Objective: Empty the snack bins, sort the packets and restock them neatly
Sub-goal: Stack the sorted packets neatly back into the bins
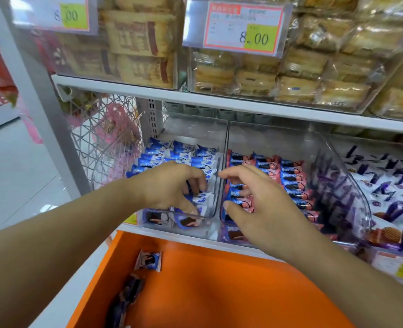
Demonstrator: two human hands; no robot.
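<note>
Three clear bins stand side by side on the lower shelf. The left bin (217,147) holds rows of blue-and-white packets (162,155). My left hand (172,185) reaches down into it, fingers curled around a blue-and-white packet near the front. The middle bin (323,147) holds rows of pink-and-blue packets (290,176). My right hand (250,197) rests over its front rows, fingers bent, thumb and fingertips on a pink-and-blue packet. The right bin (361,202) holds white-and-purple packets (394,185).
An orange tray (219,292) lies below the shelf with a white-and-blue packet (148,259) and a dark purple packet (127,297) in it. The upper shelf carries clear boxes of pastries (302,67) with 8.00 price tags (243,27). A wire basket (108,138) hangs at the left.
</note>
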